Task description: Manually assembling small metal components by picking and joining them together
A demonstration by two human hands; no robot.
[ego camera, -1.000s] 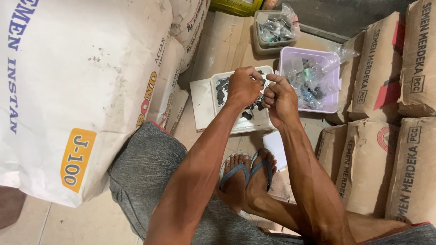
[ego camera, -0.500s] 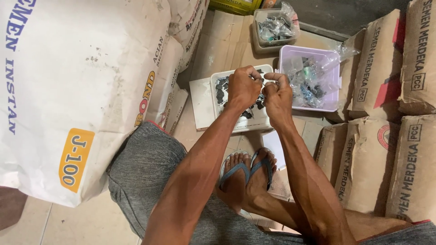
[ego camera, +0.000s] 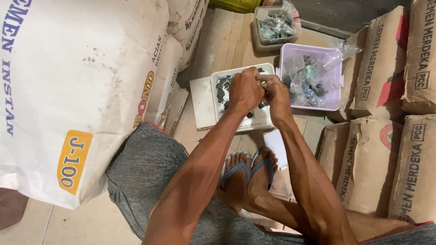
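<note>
The work area is a tiled floor hemmed in by stacked sacks, with flattened cardboard laid over its far part. The left hand and the right hand meet knuckle to knuckle above the white tray; both are curled shut around a small dark part pinched between the fingertips, of which only a sliver shows. The white tray sits on the cardboard directly beneath the hands and holds more small dark parts. Just beside its right edge stands a lilac tub containing clear bags of mixed parts. A grey tub with bagged parts stands beyond, near the far edge of the cardboard. White sacks rise on the left, brown paper sacks on the right.
</note>
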